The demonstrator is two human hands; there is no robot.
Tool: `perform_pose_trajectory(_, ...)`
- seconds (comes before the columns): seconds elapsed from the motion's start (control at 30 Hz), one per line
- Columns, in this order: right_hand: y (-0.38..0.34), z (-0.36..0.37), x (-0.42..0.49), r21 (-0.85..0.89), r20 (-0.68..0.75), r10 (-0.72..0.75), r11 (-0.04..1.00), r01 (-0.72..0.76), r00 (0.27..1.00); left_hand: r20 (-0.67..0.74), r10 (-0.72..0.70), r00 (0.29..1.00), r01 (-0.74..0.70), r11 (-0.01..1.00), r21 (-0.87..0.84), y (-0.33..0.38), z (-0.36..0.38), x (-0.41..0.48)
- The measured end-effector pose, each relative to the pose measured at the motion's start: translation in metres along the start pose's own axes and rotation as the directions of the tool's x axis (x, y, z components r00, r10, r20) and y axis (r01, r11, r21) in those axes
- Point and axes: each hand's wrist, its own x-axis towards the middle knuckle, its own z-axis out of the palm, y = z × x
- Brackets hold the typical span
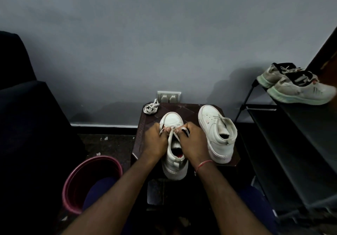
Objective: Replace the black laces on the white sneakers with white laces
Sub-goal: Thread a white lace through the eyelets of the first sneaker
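Note:
A white sneaker (173, 120) lies toe-away on a small dark stool (182, 108). My left hand (156, 140) and my right hand (191, 141) sit on either side of its eyelets, each pinching a strand of the white lace (170, 137) that crosses over the tongue. A second white sneaker (217, 132) stands to the right on the stool, with no lace visible in it. A bundled white lace (150, 108) rests at the stool's far left corner. No black lace is in sight.
A pink bucket (91, 182) stands on the floor at lower left. A dark shoe rack (291, 143) at right carries a grey pair of trainers (299, 87). A wall socket (169, 97) sits behind the stool. A dark seat (27, 116) fills the left side.

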Motion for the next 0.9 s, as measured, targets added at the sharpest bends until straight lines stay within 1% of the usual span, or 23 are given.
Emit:
perform_pose_trajectory(0.1,-0.004,-0.003,-0.001,-0.054,-0.031,-0.005,0.999,0.003,1.0,-0.098,0.001,0.995,0.004,0.999,0.047,0.0,0.005,0.0)
perform_pose_trajectory(0.2,-0.005,-0.003,0.001,-0.061,-0.049,0.007,0.998,-0.01,0.999,-0.138,-0.001,0.99,0.003,1.0,0.013,0.004,0.005,0.0)
perform_pose_trajectory(0.27,-0.005,-0.002,0.003,0.01,-0.051,0.01,1.0,-0.01,0.999,-0.115,0.007,0.993,-0.011,0.999,-0.033,0.005,0.004,0.001)
perform_pose_trajectory(0.33,-0.005,-0.004,0.003,0.086,-0.035,0.02,0.996,-0.017,0.999,-0.049,0.034,0.998,-0.036,0.999,-0.041,0.002,0.001,0.008)
perform_pose_trajectory(0.43,0.0,-0.011,0.006,0.148,0.003,0.08,0.986,-0.079,0.997,0.034,0.067,0.997,-0.067,0.998,0.014,-0.004,-0.01,0.025)
perform_pose_trajectory(0.5,0.001,-0.017,0.009,0.28,0.041,0.136,0.949,-0.142,0.99,0.124,0.103,0.987,-0.12,0.984,0.135,-0.003,-0.023,0.036)
perform_pose_trajectory(0.53,0.001,-0.019,0.011,0.34,0.056,0.15,0.927,-0.16,0.987,0.168,0.142,0.975,-0.18,0.953,0.242,-0.001,-0.029,0.04)
perform_pose_trajectory(0.6,-0.006,-0.026,0.016,0.397,0.089,0.133,0.904,-0.158,0.987,0.209,0.21,0.955,-0.288,0.826,0.485,0.008,-0.043,0.045)
perform_pose_trajectory(0.63,-0.01,-0.029,0.018,0.398,0.112,0.115,0.905,-0.151,0.987,0.193,0.209,0.959,-0.283,0.764,0.58,0.014,-0.049,0.046)
perform_pose_trajectory(0.67,-0.016,-0.031,0.02,0.386,0.138,0.087,0.913,-0.135,0.987,0.155,0.193,0.969,-0.247,0.729,0.639,0.023,-0.054,0.044)
perform_pose_trajectory(0.7,-0.021,-0.031,0.022,0.345,0.154,0.055,0.933,-0.106,0.986,0.115,0.187,0.976,-0.216,0.733,0.645,0.03,-0.056,0.044)
perform_pose_trajectory(0.73,-0.026,-0.031,0.023,0.28,0.161,0.014,0.958,-0.06,0.987,0.108,0.203,0.973,-0.227,0.781,0.581,0.035,-0.056,0.042)
perform_pose_trajectory(0.77,-0.031,-0.031,0.023,0.199,0.166,-0.03,0.98,-0.004,0.986,0.148,0.237,0.96,-0.278,0.857,0.433,0.038,-0.053,0.041)
perform_pose_trajectory(0.8,-0.036,-0.031,0.024,0.118,0.182,-0.07,0.992,0.049,0.981,0.228,0.264,0.937,-0.316,0.92,0.232,0.04,-0.049,0.041)
perform_pose_trajectory(0.83,-0.041,-0.032,0.025,0.039,0.211,-0.111,0.994,0.106,0.971,0.317,0.265,0.91,-0.289,0.957,0.031,0.041,-0.045,0.04)
perform_pose_trajectory(0.87,-0.046,-0.033,0.028,-0.038,0.249,-0.146,0.986,0.16,0.957,0.39,0.235,0.89,-0.2,0.971,-0.129,0.042,-0.04,0.038)
perform_pose_trajectory(0.9,-0.053,-0.035,0.031,-0.106,0.291,-0.171,0.972,0.209,0.942,0.437,0.195,0.878,-0.097,0.967,-0.235,0.043,-0.035,0.037)
